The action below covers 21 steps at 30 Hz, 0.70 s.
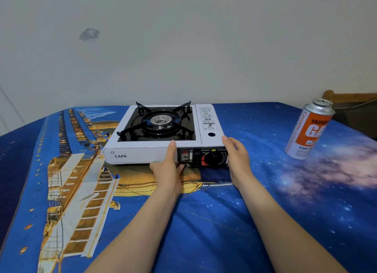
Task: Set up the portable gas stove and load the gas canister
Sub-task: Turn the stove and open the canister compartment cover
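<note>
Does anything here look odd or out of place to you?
Mainly the setting: the stove sits on a soft printed bedsheet, not a hard surface. The gas canister stands apart at the right, looking tilted. The wall has a grey scuffed patch. Nothing is spilled.

I see a white stove (140, 154) with black "CAPA" lettering, a glossy black cooking well, black pan supports (184, 109) and a silver burner (161, 121). Its control panel (204, 157) is black with a red and yellow marking beside the black knob. The gas canister (309, 129) is silver with an orange and white label. The bed sheet (224, 221) is deep blue, printed with a gold-lit ship, stars and a pinkish nebula.
</note>
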Motion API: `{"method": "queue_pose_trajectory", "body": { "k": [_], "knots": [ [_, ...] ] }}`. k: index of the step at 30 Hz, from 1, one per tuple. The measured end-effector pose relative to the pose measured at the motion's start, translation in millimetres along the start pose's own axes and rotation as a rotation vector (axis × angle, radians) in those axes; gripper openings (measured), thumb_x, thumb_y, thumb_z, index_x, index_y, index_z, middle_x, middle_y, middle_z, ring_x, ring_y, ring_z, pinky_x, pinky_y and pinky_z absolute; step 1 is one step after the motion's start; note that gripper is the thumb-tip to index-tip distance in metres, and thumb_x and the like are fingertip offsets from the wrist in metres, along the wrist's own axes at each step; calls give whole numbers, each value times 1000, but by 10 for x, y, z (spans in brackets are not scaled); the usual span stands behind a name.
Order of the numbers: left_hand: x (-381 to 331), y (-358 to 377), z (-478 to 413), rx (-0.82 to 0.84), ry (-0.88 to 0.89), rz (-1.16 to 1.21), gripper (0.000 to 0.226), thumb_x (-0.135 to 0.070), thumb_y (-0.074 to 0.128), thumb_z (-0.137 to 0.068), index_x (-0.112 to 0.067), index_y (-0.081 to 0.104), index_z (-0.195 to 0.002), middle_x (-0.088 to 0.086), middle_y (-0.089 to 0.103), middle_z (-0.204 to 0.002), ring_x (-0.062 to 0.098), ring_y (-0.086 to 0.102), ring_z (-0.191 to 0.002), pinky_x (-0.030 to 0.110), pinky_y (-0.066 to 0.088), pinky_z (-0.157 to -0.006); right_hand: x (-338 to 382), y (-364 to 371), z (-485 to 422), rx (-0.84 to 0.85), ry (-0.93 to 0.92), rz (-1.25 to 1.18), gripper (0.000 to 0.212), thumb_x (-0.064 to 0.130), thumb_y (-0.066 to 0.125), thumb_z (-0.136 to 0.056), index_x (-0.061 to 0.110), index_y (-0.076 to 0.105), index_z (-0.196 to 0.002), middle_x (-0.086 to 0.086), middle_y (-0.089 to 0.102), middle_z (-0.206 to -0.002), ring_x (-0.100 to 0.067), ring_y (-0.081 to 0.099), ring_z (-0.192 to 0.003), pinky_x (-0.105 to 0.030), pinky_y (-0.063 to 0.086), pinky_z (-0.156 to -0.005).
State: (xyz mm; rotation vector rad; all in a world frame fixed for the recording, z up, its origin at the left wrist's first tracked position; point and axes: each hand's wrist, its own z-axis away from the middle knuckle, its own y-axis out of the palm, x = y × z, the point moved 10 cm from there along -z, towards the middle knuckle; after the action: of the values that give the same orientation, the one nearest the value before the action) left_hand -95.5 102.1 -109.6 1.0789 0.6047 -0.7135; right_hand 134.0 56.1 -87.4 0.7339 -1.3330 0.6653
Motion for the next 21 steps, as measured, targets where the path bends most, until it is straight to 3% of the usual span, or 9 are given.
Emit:
{"method": "queue_pose_trajectory", "body": {
  "k": [5, 11, 17, 21],
  "knots": [
    [-76, -34, -70, 5, -7, -9, 66, -25, 79, -80, -4, 42, -131, 17, 64, -123, 32, 68, -107, 38, 59, -71, -55, 44, -22, 18, 35, -68, 77, 59, 75, -54, 29, 57, -123, -1, 63, -124, -23, 63, -110, -47, 51, -96],
    [-182, -76, -111, 45, -9, 4, 56, -19, 76, -82, 0, 50, -128, 18, 67, -108, 30, 68, -94, 39, 61, -70, -71, 123, 13, 87, 31, -25, 83, 57, 74, -52, 27, 51, -125, -3, 58, -131, -25, 59, -117, -48, 47, -100],
    [-297, -138, -257, 106, 0, -53, 28, -20, 73, -83, -10, 59, -104, 9, 67, -91, 24, 67, -85, 37, 61, -71, -42, 201, 76, 130, -8, 135, 71, 58, 71, -56, 32, 49, -119, 0, 68, -110, -22, 68, -99, -47, 52, -93],
    [-360, -189, -347, 128, -2, -124, 23, -25, 70, -83, -10, 59, -97, 7, 64, -81, 19, 64, -74, 36, 56, -73, -40, 262, 123, 153, -11, 185, 58, 61, 64, -59, 31, 48, -105, -9, 66, -111, -27, 70, -91, -49, 56, -84]
  ]
}}
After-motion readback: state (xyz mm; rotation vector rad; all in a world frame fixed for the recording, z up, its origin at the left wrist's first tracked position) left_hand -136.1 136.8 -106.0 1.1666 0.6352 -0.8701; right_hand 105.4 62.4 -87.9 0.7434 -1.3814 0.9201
